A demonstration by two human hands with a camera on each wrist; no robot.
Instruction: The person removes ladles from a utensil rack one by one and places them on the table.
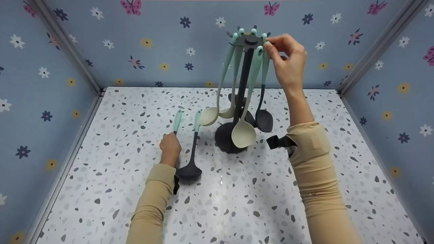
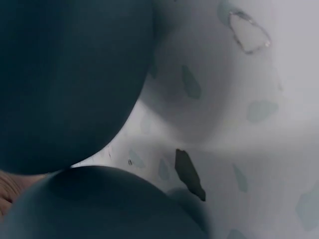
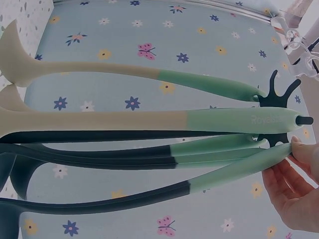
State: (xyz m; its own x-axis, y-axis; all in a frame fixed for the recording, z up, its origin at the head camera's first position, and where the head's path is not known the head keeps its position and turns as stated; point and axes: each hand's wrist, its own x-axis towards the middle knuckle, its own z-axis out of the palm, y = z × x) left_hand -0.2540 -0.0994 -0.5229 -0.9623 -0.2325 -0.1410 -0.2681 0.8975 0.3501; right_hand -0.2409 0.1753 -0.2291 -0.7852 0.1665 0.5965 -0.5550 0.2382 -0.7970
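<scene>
At the upper right of the utensil stand [image 1: 250, 41], my right hand [image 1: 288, 59] pinches the top end of a black spoon's mint handle [image 1: 265, 67]. The right wrist view shows thumb and fingertips at that handle's end [image 3: 239, 169], right by the stand's black hooks [image 3: 274, 94]. My left hand [image 1: 170, 145] is curled round the black shaft of a mint-handled utensil [image 1: 177, 118] low over the table; its head is hidden in the head view. Just right of it lies a black ladle [image 1: 190, 172] with a mint handle. Dark rounded utensil heads [image 2: 65, 89] fill the left wrist view.
Cream ladles and spoons [image 1: 243, 135] and other black-headed utensils hang round the stand, above its round black base [image 1: 224, 137]. The speckled white table [image 1: 135, 112] is bounded by flowered blue panels [image 1: 162, 40] at the back and both sides.
</scene>
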